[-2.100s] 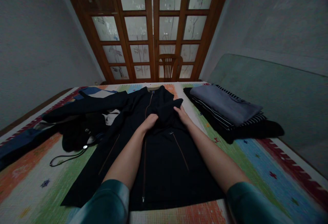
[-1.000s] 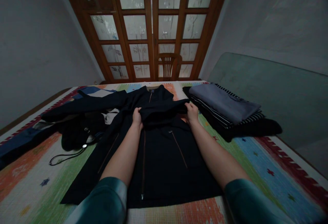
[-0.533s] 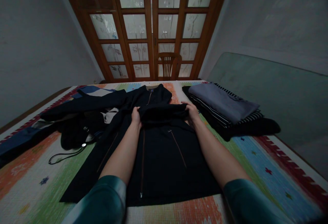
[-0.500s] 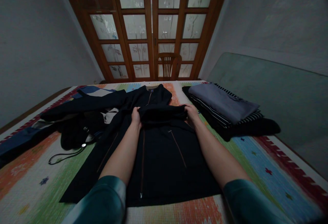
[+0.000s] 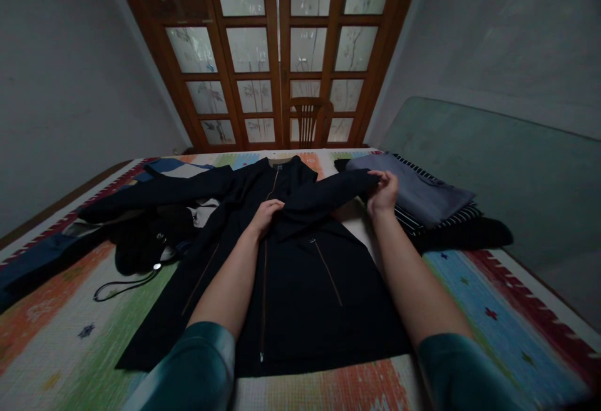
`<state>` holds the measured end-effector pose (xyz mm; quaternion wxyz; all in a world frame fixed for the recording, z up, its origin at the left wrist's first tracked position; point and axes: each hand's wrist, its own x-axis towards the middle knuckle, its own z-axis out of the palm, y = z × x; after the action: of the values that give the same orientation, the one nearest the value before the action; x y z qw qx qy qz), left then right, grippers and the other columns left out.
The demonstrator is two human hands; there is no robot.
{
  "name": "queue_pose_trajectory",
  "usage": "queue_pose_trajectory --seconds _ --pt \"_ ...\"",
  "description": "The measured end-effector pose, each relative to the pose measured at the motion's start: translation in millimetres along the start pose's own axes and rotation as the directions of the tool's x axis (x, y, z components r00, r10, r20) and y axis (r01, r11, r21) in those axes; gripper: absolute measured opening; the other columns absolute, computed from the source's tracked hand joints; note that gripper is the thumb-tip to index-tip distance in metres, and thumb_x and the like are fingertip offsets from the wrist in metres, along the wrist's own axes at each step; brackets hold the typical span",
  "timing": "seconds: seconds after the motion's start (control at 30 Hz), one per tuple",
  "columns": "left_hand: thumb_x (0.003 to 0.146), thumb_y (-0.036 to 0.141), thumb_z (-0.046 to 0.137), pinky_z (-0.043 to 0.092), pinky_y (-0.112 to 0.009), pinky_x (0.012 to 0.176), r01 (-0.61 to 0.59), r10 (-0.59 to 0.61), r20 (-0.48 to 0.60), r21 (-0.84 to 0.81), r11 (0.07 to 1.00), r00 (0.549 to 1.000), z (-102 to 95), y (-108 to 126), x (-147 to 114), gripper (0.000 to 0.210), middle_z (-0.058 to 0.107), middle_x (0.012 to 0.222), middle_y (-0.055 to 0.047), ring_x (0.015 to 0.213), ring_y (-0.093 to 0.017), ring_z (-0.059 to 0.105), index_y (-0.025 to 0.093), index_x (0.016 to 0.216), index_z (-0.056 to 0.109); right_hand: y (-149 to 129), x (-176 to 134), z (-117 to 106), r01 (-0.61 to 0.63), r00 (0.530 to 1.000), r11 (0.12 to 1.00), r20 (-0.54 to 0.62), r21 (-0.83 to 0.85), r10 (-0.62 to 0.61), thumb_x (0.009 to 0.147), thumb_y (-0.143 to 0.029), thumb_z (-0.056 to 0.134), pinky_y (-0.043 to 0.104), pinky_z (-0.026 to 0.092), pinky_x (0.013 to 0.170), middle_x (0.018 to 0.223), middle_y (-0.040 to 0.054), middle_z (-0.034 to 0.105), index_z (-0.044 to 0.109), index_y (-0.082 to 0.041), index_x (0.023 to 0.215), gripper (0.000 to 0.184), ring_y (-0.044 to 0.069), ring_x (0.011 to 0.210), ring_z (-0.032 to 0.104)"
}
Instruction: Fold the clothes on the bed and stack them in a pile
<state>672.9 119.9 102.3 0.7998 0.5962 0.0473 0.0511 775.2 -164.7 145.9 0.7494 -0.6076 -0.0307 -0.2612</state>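
left hand (image 5: 265,215) presses the dark jacket (image 5: 291,273); right hand (image 5: 384,192) pinches its sleeve (image 5: 323,197) near folded clothes (image 5: 422,201).

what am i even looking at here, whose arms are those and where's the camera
The camera sits on a person's head and looks forward and down, so the two bare forearms are the wearer's own. No machine is involved. A dark zip-front jacket lies flat on a striped, colourful bedspread. The left hand presses on the jacket near its zip. The right hand grips the end of one sleeve, stretched out to the right. Beside it is a pile of folded clothes; on the left is a heap of dark garments. At the back are a wooden chair and glazed doors.
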Motion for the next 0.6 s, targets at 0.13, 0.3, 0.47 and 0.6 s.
queue_pose_trajectory --seconds 0.13,0.3,0.47,0.6 --pt "0.065 0.018 0.064 0.046 -0.028 0.081 -0.090 0.081 -0.120 -0.069 0.994 0.989 -1.3 0.5 3.1 0.011 0.072 0.085 -0.006 0.086 -0.018 0.064 0.017 0.072 0.072 -24.7 28.8 -7.0 -0.108 0.989 0.992 -0.094 0.067 0.114 0.068 -0.019 0.063 0.025 0.041 0.058 0.062 -0.0049 0.050 0.050 -0.020 0.068 0.013 0.012 0.060 0.049" --pt "0.067 0.016 0.066 0.042 -0.036 0.096 -0.145 0.161 -0.212 0.086 0.986 0.964 4.6 -2.3 5.2 0.013 0.070 0.090 -0.006 0.098 -0.022 0.061 0.021 0.078 0.071 -82.1 88.9 -33.4 -0.058 0.959 0.998 -0.278 0.005 0.058 0.062 0.010 0.046 0.024 0.035 0.058 0.059 -0.0071 0.047 0.051 -0.018 0.066 0.028 0.007 0.057 0.046" --pt "0.060 0.014 0.073 0.033 -0.044 0.108 -0.288 0.323 0.000 0.453 0.844 0.947 17.8 -8.9 -5.0 0.026 0.067 0.100 -0.008 0.109 -0.029 0.056 0.023 0.084 0.071 -136.5 148.5 -81.7 0.031 0.891 0.980 -0.439 -0.198 -0.117 0.067 0.014 0.044 0.030 0.034 0.062 0.080 0.0014 0.068 0.055 -0.012 0.062 0.029 0.005 0.068 0.054" --pt "0.063 0.020 0.074 0.027 -0.046 0.112 -0.360 0.403 0.079 0.626 0.692 0.912 30.5 -7.3 -5.1 0.028 0.061 0.116 -0.012 0.121 -0.033 0.047 0.023 0.091 0.069 -164.6 182.5 -115.0 0.072 0.868 0.924 -0.434 -0.375 -0.243 0.069 0.013 0.055 0.034 0.037 0.061 0.095 0.0061 0.075 0.065 -0.010 0.067 0.025 0.008 0.086 0.064"
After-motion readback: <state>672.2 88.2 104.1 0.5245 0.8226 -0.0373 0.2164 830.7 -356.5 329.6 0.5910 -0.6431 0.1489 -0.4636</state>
